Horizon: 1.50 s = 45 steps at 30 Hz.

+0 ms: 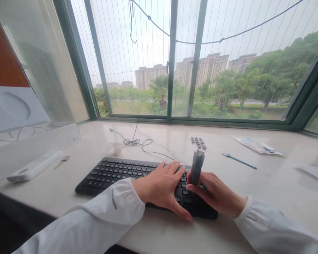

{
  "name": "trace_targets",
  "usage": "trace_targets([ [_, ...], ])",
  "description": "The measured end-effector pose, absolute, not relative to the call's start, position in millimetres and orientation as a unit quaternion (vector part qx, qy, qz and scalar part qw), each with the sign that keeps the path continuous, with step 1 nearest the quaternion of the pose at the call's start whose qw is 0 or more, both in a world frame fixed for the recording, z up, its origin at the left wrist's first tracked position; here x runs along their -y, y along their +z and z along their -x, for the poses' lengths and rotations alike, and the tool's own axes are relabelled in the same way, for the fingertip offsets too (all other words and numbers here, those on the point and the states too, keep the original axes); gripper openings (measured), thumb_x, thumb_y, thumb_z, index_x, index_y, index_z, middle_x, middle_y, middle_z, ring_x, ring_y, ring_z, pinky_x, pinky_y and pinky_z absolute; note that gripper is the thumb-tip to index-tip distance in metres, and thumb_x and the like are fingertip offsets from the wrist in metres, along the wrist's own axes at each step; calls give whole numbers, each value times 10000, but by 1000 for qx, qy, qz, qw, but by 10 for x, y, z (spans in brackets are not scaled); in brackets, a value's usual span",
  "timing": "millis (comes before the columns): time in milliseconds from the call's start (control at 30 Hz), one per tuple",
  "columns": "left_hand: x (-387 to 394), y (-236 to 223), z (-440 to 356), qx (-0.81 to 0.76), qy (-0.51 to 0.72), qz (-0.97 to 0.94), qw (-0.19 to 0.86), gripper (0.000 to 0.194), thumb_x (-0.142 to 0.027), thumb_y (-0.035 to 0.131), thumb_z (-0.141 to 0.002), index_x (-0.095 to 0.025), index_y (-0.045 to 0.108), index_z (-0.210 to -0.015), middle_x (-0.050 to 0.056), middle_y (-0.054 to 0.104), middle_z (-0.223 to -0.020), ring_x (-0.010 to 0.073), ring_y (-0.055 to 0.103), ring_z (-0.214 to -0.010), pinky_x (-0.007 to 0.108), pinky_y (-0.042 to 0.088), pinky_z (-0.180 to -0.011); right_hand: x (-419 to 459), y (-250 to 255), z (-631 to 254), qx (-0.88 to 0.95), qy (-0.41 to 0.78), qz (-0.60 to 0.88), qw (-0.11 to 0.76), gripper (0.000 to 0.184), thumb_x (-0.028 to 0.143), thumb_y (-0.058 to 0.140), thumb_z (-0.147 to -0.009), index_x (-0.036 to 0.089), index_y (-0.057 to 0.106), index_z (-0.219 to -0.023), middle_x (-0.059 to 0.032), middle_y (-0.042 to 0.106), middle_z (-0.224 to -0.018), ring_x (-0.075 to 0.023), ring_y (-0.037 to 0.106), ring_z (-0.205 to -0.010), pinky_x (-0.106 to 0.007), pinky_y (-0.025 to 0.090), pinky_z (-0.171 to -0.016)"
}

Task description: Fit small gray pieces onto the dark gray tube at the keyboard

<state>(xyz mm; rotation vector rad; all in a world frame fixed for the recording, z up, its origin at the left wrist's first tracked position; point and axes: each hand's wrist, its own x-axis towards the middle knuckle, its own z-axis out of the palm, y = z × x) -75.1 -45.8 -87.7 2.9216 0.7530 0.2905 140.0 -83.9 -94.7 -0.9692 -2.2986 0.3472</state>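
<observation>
The left hand (160,187) is lying wide open on the black keyboard (116,176), and its fingers (172,167) are spread out and pressing down on the keys near the middle. Its thumb is reaching down toward the front edge of the keyboard. The right hand (214,194) is curled nearly closed, and it is gripping a grey stick-shaped tool (196,167) between its thumb and fingers. The tool is standing almost straight up with a small lean, and its top end is showing little teeth. It is sitting just above the right part of the keyboard, right beside the left hand's fingertips, but the right hand is hiding its bottom end, so I cannot tell if it is touching the keys. White sleeves (270,225) are covering both arms. The keyboard is lying on a pale stone table (270,190) in front of a big window (172,70). A little group of loose black keys (198,142) is sitting behind the keyboard, and a thin black cable (132,142) is curling nearby. A blue stick (240,161) and a paper card (258,145) are lying off to the right, and a white bar (34,166) is lying off to the left
</observation>
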Motion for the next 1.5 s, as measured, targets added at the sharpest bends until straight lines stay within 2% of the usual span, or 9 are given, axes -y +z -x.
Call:
trace_targets([
  [133,445,-896,745,-248,104,-962,41,1145,-878,538,-614,-120,326,-1446,228,353,-1494,416,281,-1405,533,228,-1138,834,-1029,-1396,870,95,346,338,167,332,450,-976,212,496,-868,-19,622,-753,-165,583,-628,-273,473,-598],
  [333,444,-889,726,-246,96,-964,17,1155,-893,505,-620,-105,326,-1445,235,378,-1473,407,349,-1360,521,252,-1113,864,-1064,-1393,877,31,307,368,74,253,442,-971,218,480,-918,-19,623,-741,-167,597,-610,-271,484,-581],
  [533,430,-913,730,-241,102,-965,4,1155,-899,492,-621,-93,348,-1436,242,393,-1460,397,377,-1335,498,255,-1097,872,-1076,-1416,880,16,323,347,134,303,432,-981,208,481,-900,-42,624,-765,-174,591,-638,-288,492,-604],
  [900,432,-909,728,-242,97,-965,-6,1204,-919,474,-603,-87,322,-1459,244,387,-1464,380,358,-1352,473,236,-1106,892,-1069,-1418,886,-7,304,350,80,256,458,-974,208,478,-913,-34,638,-756,-163,601,-617,-273,487,-591],
  [1100,431,-911,732,-244,91,-966,-5,1213,-930,443,-609,-76,319,-1460,258,371,-1469,390,335,-1365,478,232,-1106,895,-1091,-1442,840,-71,329,425,34,221,467,-963,209,476,-931,-35,627,-770,-171,604,-636,-286,490,-621],
  [1267,454,-877,734,-245,89,-965,-1,1168,-909,446,-640,-94,307,-1466,224,438,-1422,370,393,-1322,462,245,-1105,819,-1089,-1404,843,3,375,386,67,262,459,-979,212,491,-948,-13,633,-757,-161,610,-621,-265,482,-594],
  [1500,446,-871,746,-244,63,-968,-2,1210,-918,412,-646,-108,180,-1514,232,312,-1518,378,303,-1395,514,162,-1138,700,-1068,-1377,777,34,475,412,195,373,417,-992,212,483,-903,-21,629,-751,-176,594,-637,-293,471,-622],
])
